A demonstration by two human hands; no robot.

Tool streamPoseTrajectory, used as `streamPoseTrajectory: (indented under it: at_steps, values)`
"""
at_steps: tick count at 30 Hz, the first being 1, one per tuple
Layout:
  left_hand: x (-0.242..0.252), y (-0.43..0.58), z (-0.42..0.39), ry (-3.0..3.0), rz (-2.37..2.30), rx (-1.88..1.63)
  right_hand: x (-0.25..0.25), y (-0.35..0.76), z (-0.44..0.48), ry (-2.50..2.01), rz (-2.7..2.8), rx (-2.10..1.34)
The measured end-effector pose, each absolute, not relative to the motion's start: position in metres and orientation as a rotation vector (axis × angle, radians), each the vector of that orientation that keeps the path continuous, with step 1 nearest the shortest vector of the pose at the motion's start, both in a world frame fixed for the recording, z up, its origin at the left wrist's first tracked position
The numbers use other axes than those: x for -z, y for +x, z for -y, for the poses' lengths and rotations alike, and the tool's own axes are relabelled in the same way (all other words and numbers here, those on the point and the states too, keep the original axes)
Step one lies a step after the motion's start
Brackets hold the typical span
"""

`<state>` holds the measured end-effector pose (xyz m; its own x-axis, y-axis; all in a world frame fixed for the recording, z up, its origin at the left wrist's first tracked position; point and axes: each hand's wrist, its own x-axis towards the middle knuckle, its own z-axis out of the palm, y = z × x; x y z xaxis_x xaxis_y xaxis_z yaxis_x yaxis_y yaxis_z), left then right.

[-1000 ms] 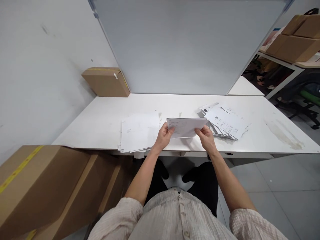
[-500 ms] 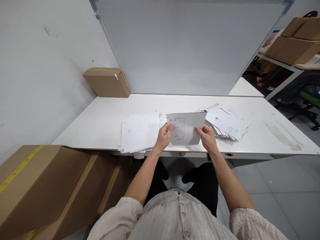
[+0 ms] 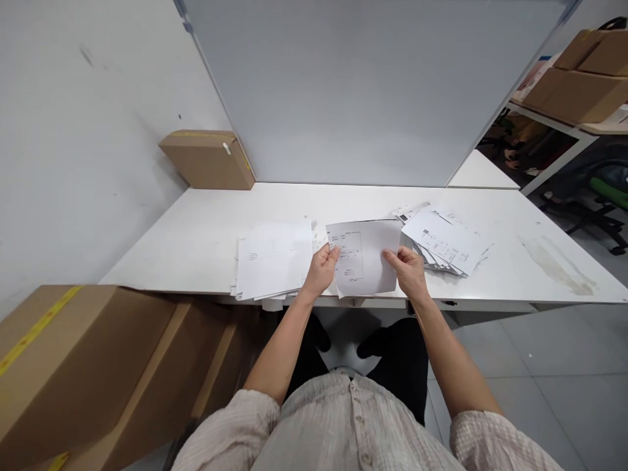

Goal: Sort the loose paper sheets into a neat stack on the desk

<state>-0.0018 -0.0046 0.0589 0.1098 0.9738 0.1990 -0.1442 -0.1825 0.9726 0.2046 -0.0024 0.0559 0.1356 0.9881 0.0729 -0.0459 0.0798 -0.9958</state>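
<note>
A white worktop stretches across a pale room, its left end meeting a bare wall. Nearest, brown cardboard boxes stand on the floor side, below and outside the near-left corner, where they leave the surface itself for paper. Over the middle of the near edge, the left hand and right hand grasp a printed sheet by its two sides, thumbs on top and fingers curled beneath; whether it is one leaf or several I cannot tell. Gripping opposite sides probably keeps it taut and leaves the print between the thumbs uncovered, face up to the wearer. To its left, a paper stack slightly overhangs the near edge, fairly squared, within easy reach of the left hand. To its right, set farther back from that edge, a looser paper pile fans out near the right hand; the gap between the two likely keeps them from mixing. Beyond, a carton sits in the far-left corner, seemingly tucked out of the way, and a grey panel rises along the far edge, apparently as a divider.
</note>
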Motion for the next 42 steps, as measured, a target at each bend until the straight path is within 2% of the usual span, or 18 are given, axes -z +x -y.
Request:
streamPoseTrajectory:
  at_steps: [6,13,22,27,31,35,42]
  values:
    - [-0.069,-0.001,0.009,1.387,-0.957,-1.361,-0.055,0.205,0.0,-1.146,1.113,-1.043]
    - [-0.056,-0.001,0.006,1.528,-1.069,-1.348,-0.04,0.204,-0.008,-1.125,1.105,-1.049]
    - [-0.061,0.0,0.003,1.22,-0.895,-1.389,-0.054,0.214,0.016,-1.167,1.297,-1.212]
    - [-0.027,0.001,0.008,1.152,-1.056,-1.128,-0.032,0.226,0.05,-1.424,1.248,-1.274]
    - [-0.004,-0.002,0.012,1.13,-1.252,-0.958,-0.016,0.244,0.078,-1.518,1.117,-1.474]
    - [-0.003,-0.004,0.006,1.229,-1.344,-1.016,-0.012,0.258,0.091,-1.512,0.958,-1.587]
    - [-0.001,0.003,-0.015,1.619,-1.411,-1.166,-0.008,0.251,0.081,-1.496,0.937,-1.576]
